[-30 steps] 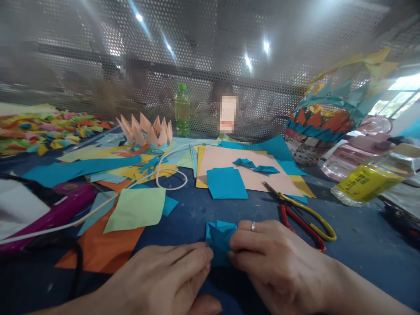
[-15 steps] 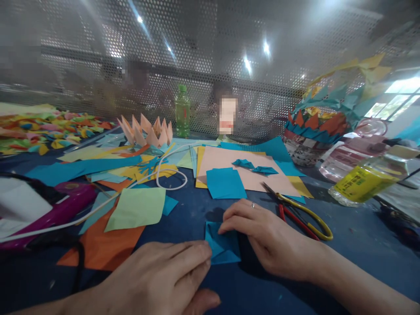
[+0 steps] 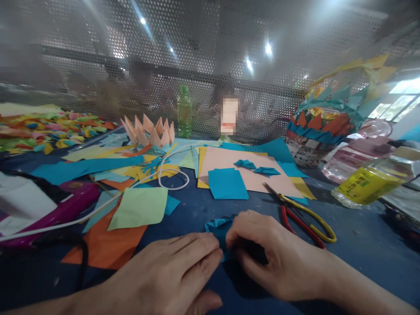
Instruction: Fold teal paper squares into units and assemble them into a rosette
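Observation:
A folded piece of blue paper (image 3: 221, 225) lies on the dark blue table just in front of me, its lower part mostly hidden by my hands. My left hand (image 3: 177, 262) rests with fingers stretched out, the tips pressing the paper's left side, the thumb apart below. From the right, my right hand (image 3: 262, 249) has curled fingers closed on the paper's edge. Beyond them is a flat blue paper square (image 3: 229, 183). Two small folded blue pieces (image 3: 256, 167) sit on pink sheets (image 3: 216, 159). Scissors (image 3: 303, 214) with red and yellow handles lie near my right hand.
Green (image 3: 141, 208) and orange (image 3: 114, 249) papers lie left, near a purple tool (image 3: 74, 201) and white cord (image 3: 111, 199). A peach paper ring (image 3: 147, 133) and green bottle (image 3: 184, 113) stand behind. Right are a yellow-labelled bottle (image 3: 370, 181) and paper basket (image 3: 308, 151).
The blue paper has gone from a wider, flatter shape to a narrower one with its top edge raised. My right hand has moved down and curled closer to my left fingertips.

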Demonstrator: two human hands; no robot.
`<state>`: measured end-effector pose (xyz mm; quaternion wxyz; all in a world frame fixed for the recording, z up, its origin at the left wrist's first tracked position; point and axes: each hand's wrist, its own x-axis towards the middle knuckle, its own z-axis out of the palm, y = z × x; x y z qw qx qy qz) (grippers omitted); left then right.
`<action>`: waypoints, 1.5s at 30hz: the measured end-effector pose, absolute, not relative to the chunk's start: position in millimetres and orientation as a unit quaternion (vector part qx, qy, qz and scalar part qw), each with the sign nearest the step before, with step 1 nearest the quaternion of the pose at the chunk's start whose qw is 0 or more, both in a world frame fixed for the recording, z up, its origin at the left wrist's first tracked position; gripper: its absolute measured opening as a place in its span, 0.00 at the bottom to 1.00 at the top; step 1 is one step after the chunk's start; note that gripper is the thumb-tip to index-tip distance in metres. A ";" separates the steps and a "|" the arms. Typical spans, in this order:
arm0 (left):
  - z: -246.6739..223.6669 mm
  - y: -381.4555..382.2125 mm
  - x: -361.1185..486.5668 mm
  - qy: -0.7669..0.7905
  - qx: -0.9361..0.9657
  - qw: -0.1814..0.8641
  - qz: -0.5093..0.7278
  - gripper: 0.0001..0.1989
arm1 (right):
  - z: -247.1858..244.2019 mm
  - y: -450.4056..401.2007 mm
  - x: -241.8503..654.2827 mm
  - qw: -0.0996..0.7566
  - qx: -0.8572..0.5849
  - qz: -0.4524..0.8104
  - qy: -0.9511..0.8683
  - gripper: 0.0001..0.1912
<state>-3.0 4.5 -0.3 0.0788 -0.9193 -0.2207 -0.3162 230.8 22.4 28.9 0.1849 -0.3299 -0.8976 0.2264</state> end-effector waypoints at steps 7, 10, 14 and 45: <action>1.3 4.7 -1.9 -0.222 -0.919 0.069 -0.318 0.20 | 22.9 24.3 228.3 0.193 -0.313 0.259 -0.893 0.09; 0.0 3.3 -2.7 -0.220 -0.920 0.062 -0.319 0.19 | 21.5 26.5 228.8 0.203 -0.305 0.263 -0.892 0.10; -3.3 3.1 -3.1 -0.229 -0.914 0.065 -0.329 0.20 | 22.4 27.5 230.8 0.205 -0.296 0.268 -0.893 0.13; 2.7 3.8 2.5 -0.232 -0.932 0.072 -0.269 0.26 | 24.0 27.9 236.5 0.214 -0.222 0.206 -0.929 0.16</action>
